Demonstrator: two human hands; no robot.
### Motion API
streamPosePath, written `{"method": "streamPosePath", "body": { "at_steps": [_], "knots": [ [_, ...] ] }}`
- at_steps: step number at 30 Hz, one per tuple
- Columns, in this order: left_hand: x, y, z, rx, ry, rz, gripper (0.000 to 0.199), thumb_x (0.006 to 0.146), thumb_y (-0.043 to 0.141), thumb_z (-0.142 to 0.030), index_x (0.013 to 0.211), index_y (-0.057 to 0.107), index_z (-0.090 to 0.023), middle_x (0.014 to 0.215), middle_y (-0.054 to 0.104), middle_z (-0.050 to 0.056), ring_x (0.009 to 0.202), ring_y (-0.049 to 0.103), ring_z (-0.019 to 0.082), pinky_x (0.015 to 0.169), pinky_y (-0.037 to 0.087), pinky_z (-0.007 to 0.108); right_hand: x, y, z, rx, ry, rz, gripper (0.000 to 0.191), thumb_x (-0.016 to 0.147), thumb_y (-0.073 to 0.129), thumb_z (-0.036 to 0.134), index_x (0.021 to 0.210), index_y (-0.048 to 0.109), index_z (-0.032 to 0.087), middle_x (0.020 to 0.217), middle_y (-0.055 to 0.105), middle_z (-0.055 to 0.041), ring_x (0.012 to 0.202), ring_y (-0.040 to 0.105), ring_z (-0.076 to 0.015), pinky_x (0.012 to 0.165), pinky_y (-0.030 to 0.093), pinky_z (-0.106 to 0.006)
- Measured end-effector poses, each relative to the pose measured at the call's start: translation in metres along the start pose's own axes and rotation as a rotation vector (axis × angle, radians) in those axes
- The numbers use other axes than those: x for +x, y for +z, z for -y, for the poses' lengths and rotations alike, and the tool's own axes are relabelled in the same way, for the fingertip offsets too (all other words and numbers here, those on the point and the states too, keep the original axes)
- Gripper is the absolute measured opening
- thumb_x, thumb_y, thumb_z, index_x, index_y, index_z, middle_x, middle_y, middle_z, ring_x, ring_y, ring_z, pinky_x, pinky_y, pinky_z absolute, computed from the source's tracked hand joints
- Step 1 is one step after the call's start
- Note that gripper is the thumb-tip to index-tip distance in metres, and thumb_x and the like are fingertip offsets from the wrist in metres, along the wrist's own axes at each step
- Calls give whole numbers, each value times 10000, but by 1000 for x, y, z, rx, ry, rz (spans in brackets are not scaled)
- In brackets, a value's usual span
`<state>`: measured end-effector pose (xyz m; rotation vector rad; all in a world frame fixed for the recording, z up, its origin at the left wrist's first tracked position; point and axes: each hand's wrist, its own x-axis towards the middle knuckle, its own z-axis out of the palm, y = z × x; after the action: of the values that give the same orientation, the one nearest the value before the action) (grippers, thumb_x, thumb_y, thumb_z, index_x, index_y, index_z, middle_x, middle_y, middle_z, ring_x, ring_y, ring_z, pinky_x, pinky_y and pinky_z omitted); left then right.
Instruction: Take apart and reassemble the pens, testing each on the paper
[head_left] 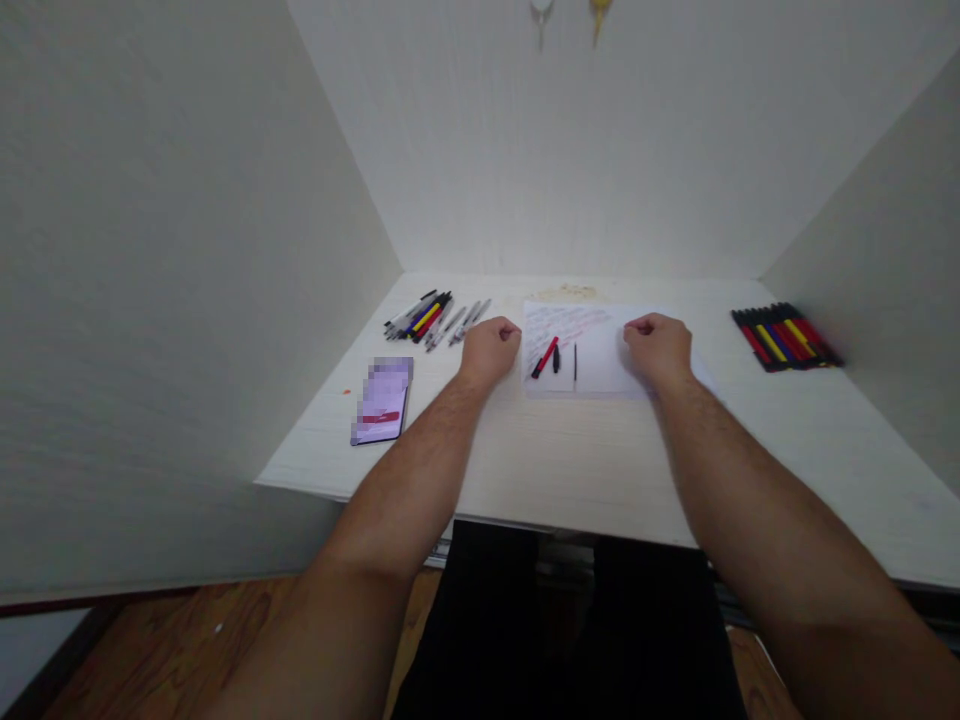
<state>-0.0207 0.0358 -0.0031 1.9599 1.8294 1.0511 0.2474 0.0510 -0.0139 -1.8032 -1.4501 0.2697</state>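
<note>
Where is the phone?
In the head view, the phone lies at the left of the table, beside the left forearm and just below a pile of pens.

Pale walls [510,150] enclose a white desk [555,460] above brown wood flooring [157,650]

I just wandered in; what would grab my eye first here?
Probably the two curled hands: the left hand beside the left edge of the white paper, the right hand over its right part. Between them, a bright red pen piece lies on the paper. Far right, a neat row of colourful pens stands out.
</note>
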Motion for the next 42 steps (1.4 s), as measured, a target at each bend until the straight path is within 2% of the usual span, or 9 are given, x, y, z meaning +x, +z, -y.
{"method": "streamPosePath", "body": {
  "at_steps": [4,6,24,42],
  "knots": [
    [-4,3,0,101,54,180,135,764,631,-233,829,740,-188,868,736,68,809,636,188,778,489,323,-2,2,-2,-100,-41,39,169,718,614,284,793,722,178,819,724,-101,770,637,-235,765,477,-370],
    [-4,4,0,120,63,210,155,758,654,-254,867,744,-190,893,733,72,828,634,192,786,489,328,-2,3,-2,-135,-55,51,168,717,622,298,794,718,184,825,723,-104,773,637,-242,754,474,-375],
    [-3,5,1,146,68,207,191,743,685,-276,906,745,-194,898,733,65,813,627,191,760,483,328,-5,-1,3,-167,-55,57,176,710,619,301,793,729,193,813,723,-97,746,622,-234,710,464,-362],
    [-1,4,-3,189,36,215,191,754,668,-285,910,747,-209,891,731,56,818,626,182,763,469,304,-4,0,3,-117,-47,81,193,720,594,298,794,721,172,811,719,-103,756,621,-229,757,471,-358]
  ]
}}
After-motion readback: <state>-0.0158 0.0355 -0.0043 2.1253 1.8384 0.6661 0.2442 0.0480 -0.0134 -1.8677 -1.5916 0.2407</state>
